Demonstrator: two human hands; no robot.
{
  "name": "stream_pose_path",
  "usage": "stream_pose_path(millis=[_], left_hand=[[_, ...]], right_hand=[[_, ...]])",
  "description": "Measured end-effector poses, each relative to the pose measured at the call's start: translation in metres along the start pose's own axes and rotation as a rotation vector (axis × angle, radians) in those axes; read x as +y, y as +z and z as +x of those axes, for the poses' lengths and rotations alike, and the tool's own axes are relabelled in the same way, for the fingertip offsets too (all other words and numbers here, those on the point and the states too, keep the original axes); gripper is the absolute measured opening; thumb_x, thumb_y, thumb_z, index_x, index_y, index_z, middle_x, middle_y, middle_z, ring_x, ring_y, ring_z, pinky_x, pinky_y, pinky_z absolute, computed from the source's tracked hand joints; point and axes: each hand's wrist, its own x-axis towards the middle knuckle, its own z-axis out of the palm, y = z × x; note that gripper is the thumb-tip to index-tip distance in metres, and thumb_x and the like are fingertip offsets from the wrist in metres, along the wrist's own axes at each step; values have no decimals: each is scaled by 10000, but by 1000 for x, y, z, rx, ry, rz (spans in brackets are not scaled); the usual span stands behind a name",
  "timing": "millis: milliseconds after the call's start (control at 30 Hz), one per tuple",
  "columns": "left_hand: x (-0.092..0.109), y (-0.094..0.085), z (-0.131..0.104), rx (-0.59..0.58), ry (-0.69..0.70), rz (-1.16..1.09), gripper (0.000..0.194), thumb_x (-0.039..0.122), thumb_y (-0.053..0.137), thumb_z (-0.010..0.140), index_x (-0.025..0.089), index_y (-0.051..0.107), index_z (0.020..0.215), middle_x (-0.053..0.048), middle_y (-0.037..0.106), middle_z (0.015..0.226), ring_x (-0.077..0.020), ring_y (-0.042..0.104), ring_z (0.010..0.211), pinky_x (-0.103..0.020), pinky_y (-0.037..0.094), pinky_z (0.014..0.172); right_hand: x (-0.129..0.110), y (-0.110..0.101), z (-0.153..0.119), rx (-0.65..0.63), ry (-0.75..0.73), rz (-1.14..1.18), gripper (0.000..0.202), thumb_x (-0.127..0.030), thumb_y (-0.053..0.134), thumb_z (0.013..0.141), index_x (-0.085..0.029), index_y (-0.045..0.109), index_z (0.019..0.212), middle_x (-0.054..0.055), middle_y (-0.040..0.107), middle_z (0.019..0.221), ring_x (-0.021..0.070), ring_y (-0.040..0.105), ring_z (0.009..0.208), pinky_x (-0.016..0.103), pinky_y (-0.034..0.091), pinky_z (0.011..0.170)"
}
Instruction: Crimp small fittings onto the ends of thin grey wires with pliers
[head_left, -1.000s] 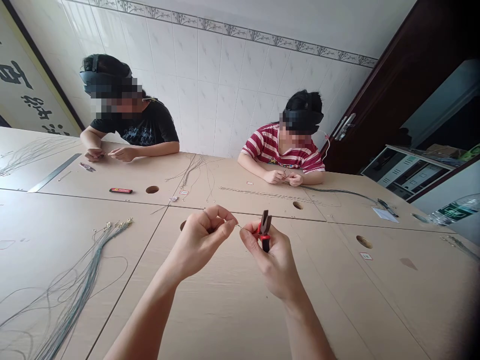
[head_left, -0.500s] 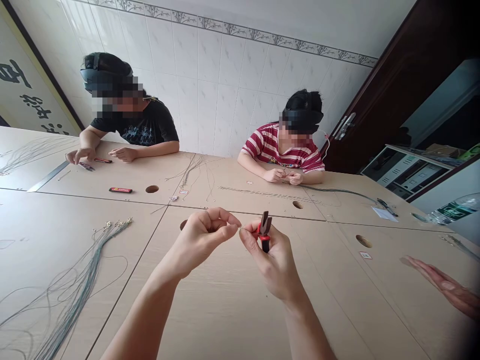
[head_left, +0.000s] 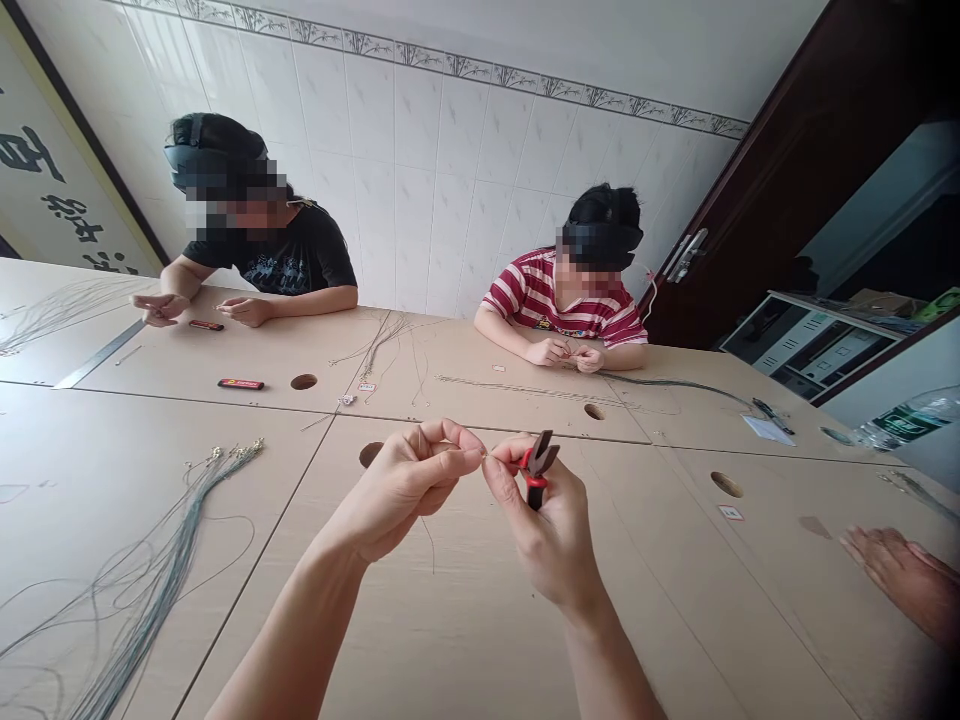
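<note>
My left hand (head_left: 409,485) is closed in a pinch, with a thin cord (head_left: 433,555) hanging below its fingers. My right hand (head_left: 544,520) is closed around small pliers (head_left: 535,488) with red and black handles; their dark jaws point up and stand apart. Thumb and forefinger of both hands meet at a tiny pale piece (head_left: 484,456), too small to make out. On the left of the table lies a long bundle of grey-green cords (head_left: 176,560) with small metallic ends.
Across the table (head_left: 465,640) sit two people, in a black shirt (head_left: 315,245) and a striped shirt (head_left: 525,290), working with their hands. Another person's hand (head_left: 900,575) rests at the right. More cords (head_left: 382,350), a red-black lighter (head_left: 241,384) and a bottle (head_left: 915,420) lie about.
The pliers have tilted right in my right hand and a cord now shows below my left hand. The hand at the right has turned and moved slightly; the black-shirted person's hand has lifted.
</note>
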Motion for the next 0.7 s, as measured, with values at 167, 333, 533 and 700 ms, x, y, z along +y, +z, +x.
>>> stream_pose_path(millis=[167, 333, 533, 700], left_hand=[[-1, 1, 1, 16, 4, -27, 172, 295, 718, 807, 171, 601, 784, 107, 283, 498, -35, 120, 439, -225, 74, 443], [-4, 0, 2, 22, 11, -69, 172, 283, 739, 799, 166, 615, 773, 104, 301, 503, -29, 131, 443, -215, 79, 440], [-5, 0, 3, 15, 23, -109, 186, 279, 749, 797, 154, 618, 756, 107, 300, 495, -18, 141, 438, -193, 89, 431], [-5, 1, 4, 18, 22, -137, 179, 255, 743, 802, 152, 605, 754, 111, 292, 486, -12, 145, 431, -169, 106, 421]], right_hand=[[1, 0, -1, 3, -10, 9, 166, -291, 537, 933, -206, 510, 794, -26, 500, 685, 107, 424, 579, 241, 376, 561], [2, 2, -1, 16, -20, 6, 156, -279, 543, 930, -208, 511, 795, -23, 514, 704, 109, 429, 593, 241, 373, 573], [1, 3, 0, 19, -21, 7, 148, -264, 544, 927, -208, 506, 795, -35, 491, 682, 103, 403, 574, 236, 355, 560], [1, 3, -1, 28, -33, 5, 163, -268, 540, 936, -205, 503, 790, -29, 497, 694, 104, 406, 587, 238, 360, 566]])
